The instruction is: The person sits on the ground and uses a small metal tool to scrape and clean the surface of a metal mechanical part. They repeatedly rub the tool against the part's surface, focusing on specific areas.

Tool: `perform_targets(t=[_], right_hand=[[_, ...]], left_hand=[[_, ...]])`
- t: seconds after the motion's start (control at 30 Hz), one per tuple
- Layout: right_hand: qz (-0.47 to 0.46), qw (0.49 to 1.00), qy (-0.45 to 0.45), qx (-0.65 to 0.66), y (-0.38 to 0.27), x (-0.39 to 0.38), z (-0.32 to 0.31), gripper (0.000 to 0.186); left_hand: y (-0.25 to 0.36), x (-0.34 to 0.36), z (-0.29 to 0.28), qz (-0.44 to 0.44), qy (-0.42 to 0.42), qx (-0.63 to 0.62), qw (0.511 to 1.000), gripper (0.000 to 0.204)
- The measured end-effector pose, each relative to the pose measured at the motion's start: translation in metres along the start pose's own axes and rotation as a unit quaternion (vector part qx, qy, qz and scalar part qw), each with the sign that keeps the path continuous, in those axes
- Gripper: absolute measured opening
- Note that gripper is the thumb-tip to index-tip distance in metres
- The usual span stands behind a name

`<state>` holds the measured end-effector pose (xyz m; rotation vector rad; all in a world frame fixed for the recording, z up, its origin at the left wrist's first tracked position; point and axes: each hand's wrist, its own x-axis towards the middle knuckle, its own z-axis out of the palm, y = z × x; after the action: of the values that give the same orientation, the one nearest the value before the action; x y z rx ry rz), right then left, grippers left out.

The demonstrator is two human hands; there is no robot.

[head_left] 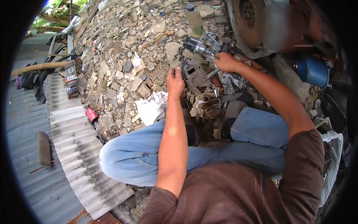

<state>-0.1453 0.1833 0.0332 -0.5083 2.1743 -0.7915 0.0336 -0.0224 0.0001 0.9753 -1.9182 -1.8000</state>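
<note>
My left hand [175, 83] is closed on the left edge of a grey cast-metal housing [194, 73] with a rectangular opening, low over the rubble. My right hand [225, 62] is closed around a silver metal rod [212, 73], which slants down toward the housing's right side. Just beyond that hand lies a cylindrical metal part [196, 46] with a black toothed end; whether the hand touches it, I cannot tell. Further grey metal parts [232, 82] lie below my right hand, and a wrench [215, 91] lies near my shoes.
Broken stones cover the ground. A bottle [194, 20] stands at the far side, near a large rusty round machine part [248, 16]. To the right are a blue cylinder [313, 70] and a white plastic crate [333, 164]. A white cloth [152, 108], a red can [91, 115] and corrugated sheets [76, 138] lie left.
</note>
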Motion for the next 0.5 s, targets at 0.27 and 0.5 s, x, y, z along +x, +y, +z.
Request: perform_targets(t=[0.27, 0.5], right_hand=[[-0.117, 0.945, 0.021, -0.304, 0.023, -0.005, 0.034, 0.026], [-0.188, 0.894, 0.11, -0.391, 0.062, 0.01, 0.057, 0.027]], left_hand=[[0.037, -0.004, -0.017, 0.027, 0.038, 0.048, 0.998, 0.038], [0.054, 0.035, -0.037, 0.017, 0.061, -0.016, 0.998, 0.041]])
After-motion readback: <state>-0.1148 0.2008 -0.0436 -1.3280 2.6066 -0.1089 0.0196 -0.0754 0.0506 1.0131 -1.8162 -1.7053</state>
